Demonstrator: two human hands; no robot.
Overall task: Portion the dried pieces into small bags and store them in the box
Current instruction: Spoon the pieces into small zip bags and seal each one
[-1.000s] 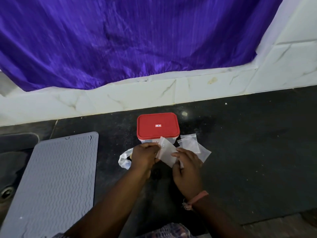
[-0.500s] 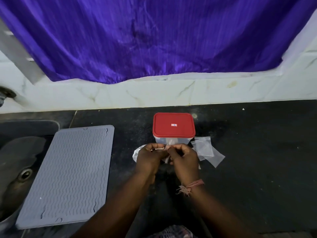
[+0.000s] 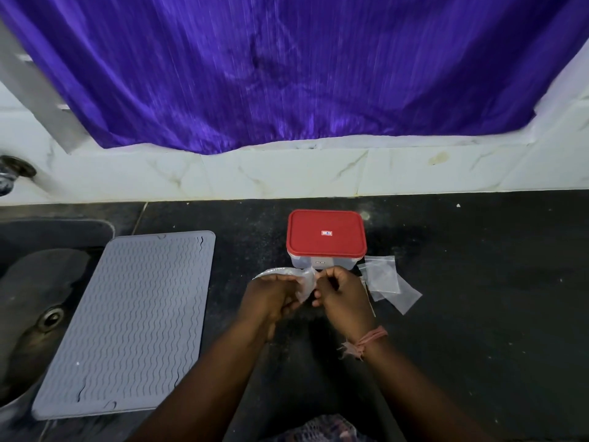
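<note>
A clear box with a shut red lid stands on the black counter. Just in front of it my left hand and my right hand both pinch one small clear bag held between them. The bag is crumpled and I cannot tell what is inside. A bigger clear plastic bag pokes out behind my left hand, mostly hidden. Several empty small bags lie flat on the counter right of my right hand. No dried pieces are plainly visible.
A grey ribbed silicone mat lies at the left, half over the edge of a dark sink with a drain. A white tiled wall and a purple curtain stand behind the counter.
The flat small bag held up a second ago is now bunched between both hands, which have drawn close together. The camera view has shifted, so the box sits further right in the frame.
</note>
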